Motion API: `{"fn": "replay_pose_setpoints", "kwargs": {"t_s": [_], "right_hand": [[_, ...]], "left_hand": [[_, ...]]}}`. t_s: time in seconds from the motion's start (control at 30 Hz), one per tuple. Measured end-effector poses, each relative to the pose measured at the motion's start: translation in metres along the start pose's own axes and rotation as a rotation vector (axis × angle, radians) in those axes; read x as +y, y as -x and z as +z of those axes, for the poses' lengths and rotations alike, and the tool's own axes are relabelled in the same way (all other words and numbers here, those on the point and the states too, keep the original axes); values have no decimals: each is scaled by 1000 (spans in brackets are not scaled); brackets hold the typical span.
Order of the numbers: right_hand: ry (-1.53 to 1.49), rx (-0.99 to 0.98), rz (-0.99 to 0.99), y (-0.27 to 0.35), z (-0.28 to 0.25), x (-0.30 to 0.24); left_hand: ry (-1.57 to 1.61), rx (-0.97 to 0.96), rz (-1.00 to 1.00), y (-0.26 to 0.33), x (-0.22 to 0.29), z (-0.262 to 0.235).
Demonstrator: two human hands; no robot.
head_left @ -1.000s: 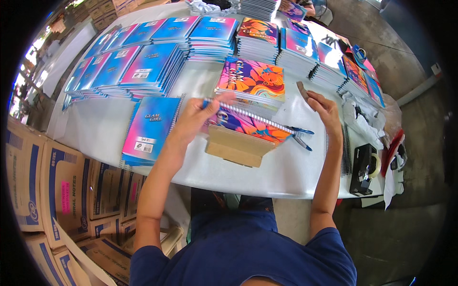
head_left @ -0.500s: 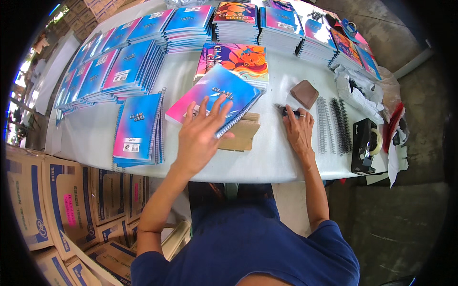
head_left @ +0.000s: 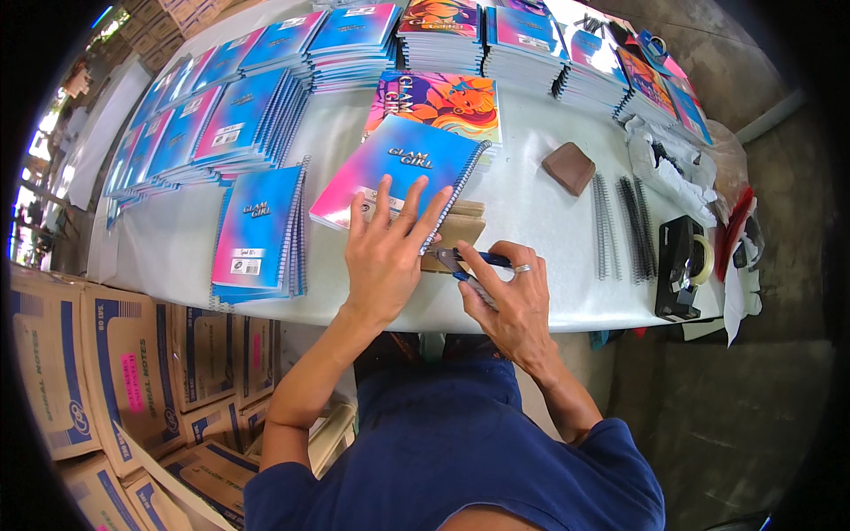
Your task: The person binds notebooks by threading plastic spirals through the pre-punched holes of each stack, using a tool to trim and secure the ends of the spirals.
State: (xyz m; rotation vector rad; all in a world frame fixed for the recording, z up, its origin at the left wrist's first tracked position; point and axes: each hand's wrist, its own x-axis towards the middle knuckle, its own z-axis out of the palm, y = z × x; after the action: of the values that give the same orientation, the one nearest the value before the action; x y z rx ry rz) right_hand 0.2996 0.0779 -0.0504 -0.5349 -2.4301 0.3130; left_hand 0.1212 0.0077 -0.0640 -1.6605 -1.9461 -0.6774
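Observation:
A blue and pink spiral notebook [head_left: 416, 146] lies tilted in front of me, its coil edge facing right. My left hand [head_left: 385, 261] rests on the lower part of its cover, fingers stretched and spread. In my right hand [head_left: 513, 305] are blue-handled pliers [head_left: 465, 263], gripped with the fingers closed round the handles. The jaws meet the lower end of the notebook's coil; whether they bite on the wire I cannot tell. Under the notebook, a piece of brown cardboard [head_left: 467, 228] shows. Behind it lies an orange and pink illustrated notebook [head_left: 460, 102].
A small notebook stack [head_left: 257, 221] stands at left, with more stacks [head_left: 243, 115] along the far side. To the right are a brown block [head_left: 568, 168], loose black coils [head_left: 636, 226], a tape dispenser [head_left: 677, 265] and crumpled white wrapping [head_left: 668, 164]. Cartons [head_left: 133, 372] fill the lower left.
My right hand has brought the pliers from beside the brown block leftward and nearer, to the notebook's coil end. My left hand has shifted slightly right on the cover.

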Motion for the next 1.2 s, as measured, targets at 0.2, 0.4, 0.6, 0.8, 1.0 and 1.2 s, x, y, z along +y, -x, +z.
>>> {"fn": "replay_pose_setpoints", "kwargs": {"t_s": [0.2,0.4,0.6,0.8,1.0,1.2], "right_hand": [[-29,-23,43,3,-5,-5],[-47,12,17,-1,-3,-6],[-527,-239,351,1,-8,-9],[-634,-348,224,-26,-20,13],[-227,42,389,-39,-3,96],[472,169,65,-21,37,170]], "left_hand": [[96,-55,-132,-4,7,-12],[49,-36,-41,-3,6,-9],[91,-15,-95,-2,8,-7],[111,54,-90,1,-6,-13],[296,280,-304,-27,-85,-83],[733,409,-315,-6,-141,-123]]}}
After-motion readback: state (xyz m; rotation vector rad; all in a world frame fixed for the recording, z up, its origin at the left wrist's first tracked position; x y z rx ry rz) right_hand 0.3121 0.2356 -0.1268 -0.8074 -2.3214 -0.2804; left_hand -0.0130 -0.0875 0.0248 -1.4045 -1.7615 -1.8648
